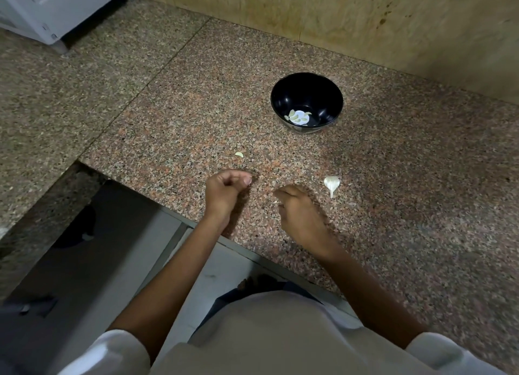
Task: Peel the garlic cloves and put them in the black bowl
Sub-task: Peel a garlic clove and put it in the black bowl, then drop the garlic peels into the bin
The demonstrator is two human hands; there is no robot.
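White shirt front (269, 332) fills the bottom edge, cut off by the frame; two short sleeves, also cut off. Both my forearms reach out over the granite counter (393, 178).

My left hand (226, 190) sits near the counter edge, fingers curled in tight, thumb tip against the forefinger. Can't tell if anything is pinched in there, the palm is hidden. My right hand (297, 209) is just beside it, back to the camera, fingers curled down toward the stone; the fingertips are hidden, so I can't tell what they hold. A pale fleck shows by its knuckles, too small to name.

One garlic bulb piece (332, 184), stalk pointing toward me, lies just right of the right hand, not touching. One loose peeled clove (239, 154) lies beyond the left hand.

Farther back, one black bowl (323, 94), upright, peeled cloves (297, 117) in its bottom. About five, hard to count against a white glare patch.

Wooden wall panel (365, 18) behind. White cabinet (56, 7) at far left, cut off.
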